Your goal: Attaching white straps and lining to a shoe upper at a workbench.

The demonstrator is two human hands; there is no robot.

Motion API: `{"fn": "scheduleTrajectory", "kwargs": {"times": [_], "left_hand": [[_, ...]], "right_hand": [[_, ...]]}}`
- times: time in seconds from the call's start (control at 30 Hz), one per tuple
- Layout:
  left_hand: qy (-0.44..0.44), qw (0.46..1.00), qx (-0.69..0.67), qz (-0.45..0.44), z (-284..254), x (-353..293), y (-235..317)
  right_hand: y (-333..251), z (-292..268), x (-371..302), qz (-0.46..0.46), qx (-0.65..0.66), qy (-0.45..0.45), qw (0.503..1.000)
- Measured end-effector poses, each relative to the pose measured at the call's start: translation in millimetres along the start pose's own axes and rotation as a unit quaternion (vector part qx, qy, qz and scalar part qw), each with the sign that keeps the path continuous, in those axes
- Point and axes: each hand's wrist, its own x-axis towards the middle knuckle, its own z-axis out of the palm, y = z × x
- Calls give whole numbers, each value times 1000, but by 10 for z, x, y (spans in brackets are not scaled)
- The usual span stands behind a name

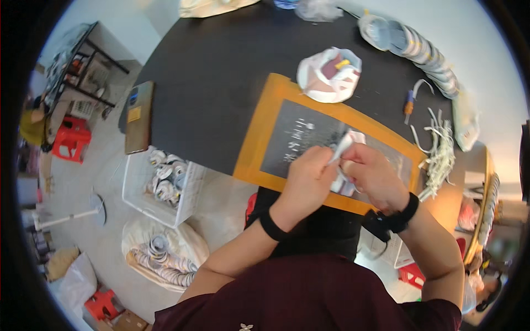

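Observation:
My left hand [309, 175] and my right hand [376, 175] meet over the dark middle of an orange-bordered board [259, 129]. Between them is a small white and pale pink shoe upper [358, 135], partly covered by my fingers. Both hands are closed, thumbs and fingertips pinching its edges. A white strip sticks up between the fingertips; whether it is a lace or part of the upper I cannot tell. Just beyond the board lies another shoe upper [329, 77], white and pink with a yellow tag. White shoelaces [440, 149] lie in a loose bundle to the right.
A hand tool [409, 103] with a blue and orange handle lies on the dark table [204, 77]. Nested uppers [422, 49] curve along the far right. A phone [139, 117] rests at the left edge. Below stand a white crate [190, 193] and a cloth sack [132, 234] of uppers.

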Motion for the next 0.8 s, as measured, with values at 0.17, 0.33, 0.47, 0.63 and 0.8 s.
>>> {"fn": "scheduleTrajectory", "kwargs": {"times": [0.17,0.33,0.47,0.63,0.8], "left_hand": [[-7,1000,-1,-3,-24,6,-6],[15,999,-51,1,4,-5,-32],[22,999,-37,8,31,-23,-39],[33,998,-50,8,13,-24,-38],[17,997,-72,1,20,-10,-20]], "right_hand": [[39,129,-85,-243,-350,88,900],[10,83,-131,-236,-251,91,934],[-14,-25,-187,-297,-259,33,919],[-151,63,-224,-316,-516,81,792],[-25,-66,28,-189,-214,45,957]]}}
